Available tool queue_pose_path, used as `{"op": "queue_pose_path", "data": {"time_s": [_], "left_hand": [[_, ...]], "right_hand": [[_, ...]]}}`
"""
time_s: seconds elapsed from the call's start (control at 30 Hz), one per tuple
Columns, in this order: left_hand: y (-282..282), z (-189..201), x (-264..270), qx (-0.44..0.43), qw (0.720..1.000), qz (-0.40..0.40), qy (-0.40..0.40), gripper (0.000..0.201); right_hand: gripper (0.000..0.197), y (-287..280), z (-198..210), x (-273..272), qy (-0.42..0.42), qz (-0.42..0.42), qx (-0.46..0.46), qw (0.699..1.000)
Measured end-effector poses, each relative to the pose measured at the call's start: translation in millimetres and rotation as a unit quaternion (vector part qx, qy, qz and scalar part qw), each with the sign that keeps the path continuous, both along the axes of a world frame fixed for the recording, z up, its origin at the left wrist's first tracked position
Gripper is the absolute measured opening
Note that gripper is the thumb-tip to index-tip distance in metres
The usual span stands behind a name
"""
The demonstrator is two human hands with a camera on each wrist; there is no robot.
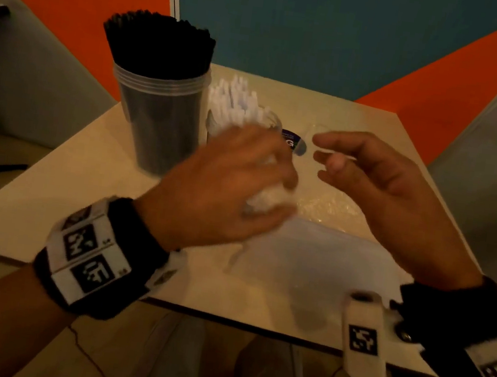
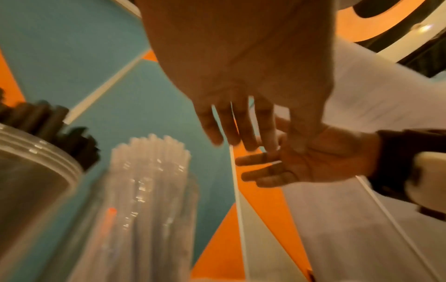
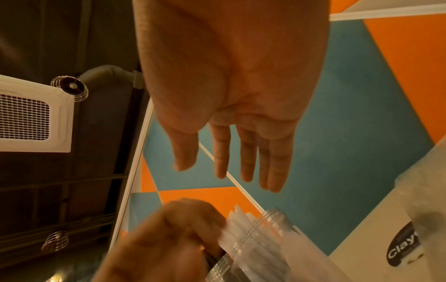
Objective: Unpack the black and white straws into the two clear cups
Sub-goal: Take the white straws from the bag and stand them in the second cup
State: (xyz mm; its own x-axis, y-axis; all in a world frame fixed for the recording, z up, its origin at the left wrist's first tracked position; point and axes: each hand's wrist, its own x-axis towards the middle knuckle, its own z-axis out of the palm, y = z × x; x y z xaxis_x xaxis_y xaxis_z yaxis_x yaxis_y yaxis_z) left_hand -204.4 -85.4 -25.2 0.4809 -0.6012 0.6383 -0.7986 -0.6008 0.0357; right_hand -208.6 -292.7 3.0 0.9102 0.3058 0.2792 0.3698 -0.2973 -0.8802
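A clear cup (image 1: 161, 120) packed with black straws (image 1: 158, 43) stands at the back left of the table. Right beside it, a second clear cup (image 1: 273, 120) holds white straws (image 1: 237, 98). My left hand (image 1: 273, 185) is blurred by motion, just in front of and over that cup. In the left wrist view its fingers (image 2: 236, 133) hang straight with nothing in them, next to the white straws (image 2: 149, 152). My right hand (image 1: 339, 159) hovers to the right, fingers loosely spread and palm empty. The right wrist view shows those fingers (image 3: 229, 162) straight above the white-straw cup (image 3: 260, 238).
Crumpled clear wrap (image 1: 327, 205) and a flat clear bag (image 1: 327, 255) lie on the small beige table (image 1: 50, 194) under my hands. A dark round label (image 1: 291, 140) sits behind them. The table's near edge (image 1: 224, 311) is close to my knees.
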Motion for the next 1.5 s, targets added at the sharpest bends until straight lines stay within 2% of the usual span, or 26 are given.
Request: {"op": "queue_pose_path", "data": {"time_s": [0.07,0.13,0.17,0.23,0.3,0.37,0.43,0.5,0.57,0.67,0.93,1.03,1.5], "left_hand": [[-16,-18,-5,0.131,0.988,-0.015,0.075,0.042],[-28,-36,-3,0.242,0.961,0.008,0.13,0.056],[-32,-42,-1,0.291,0.944,0.021,0.155,0.058],[-35,-46,2,0.34,0.92,0.029,0.192,0.05],[-37,-44,4,0.308,0.924,0.022,0.226,0.032],[-37,-41,7,0.255,0.933,0.026,0.252,0.018],[-37,-37,12,0.201,0.944,0.029,0.261,0.014],[-37,-34,17,0.13,0.955,0.015,0.265,0.014],[-38,-31,21,0.079,0.961,0.003,0.265,0.014],[-39,-30,23,0.044,0.962,-0.001,0.27,0.015],[-37,-30,25,-0.011,0.96,-0.002,0.279,0.012],[-36,-31,25,-0.019,0.959,-0.008,0.283,0.013],[-34,-32,24,-0.028,0.952,-0.013,0.305,0.013]], "right_hand": [[0.032,-7,-4,-9,0.002,-0.008,-0.02,1.0],[0.03,-12,-7,-18,0.005,-0.008,-0.05,0.999],[0.028,-14,-9,-22,0.008,-0.004,-0.058,0.998],[0.024,-19,-12,-30,0.017,0.018,-0.073,0.997],[0.02,-25,-16,-38,0.042,0.055,-0.103,0.992],[0.023,-30,-20,-45,0.073,0.089,-0.169,0.979],[0.032,-31,-27,-47,0.079,0.099,-0.282,0.951],[0.039,-28,-37,-43,0.047,0.087,-0.383,0.918],[0.042,-19,-47,-34,0.008,0.055,-0.426,0.903],[0.038,-5,-59,-15,-0.003,0.018,-0.45,0.893],[0.038,11,-79,8,-0.039,0.022,-0.505,0.862],[0.034,14,-81,8,-0.048,0.01,-0.508,0.86],[0.05,11,-85,6,-0.022,0.023,-0.503,0.864]]}}
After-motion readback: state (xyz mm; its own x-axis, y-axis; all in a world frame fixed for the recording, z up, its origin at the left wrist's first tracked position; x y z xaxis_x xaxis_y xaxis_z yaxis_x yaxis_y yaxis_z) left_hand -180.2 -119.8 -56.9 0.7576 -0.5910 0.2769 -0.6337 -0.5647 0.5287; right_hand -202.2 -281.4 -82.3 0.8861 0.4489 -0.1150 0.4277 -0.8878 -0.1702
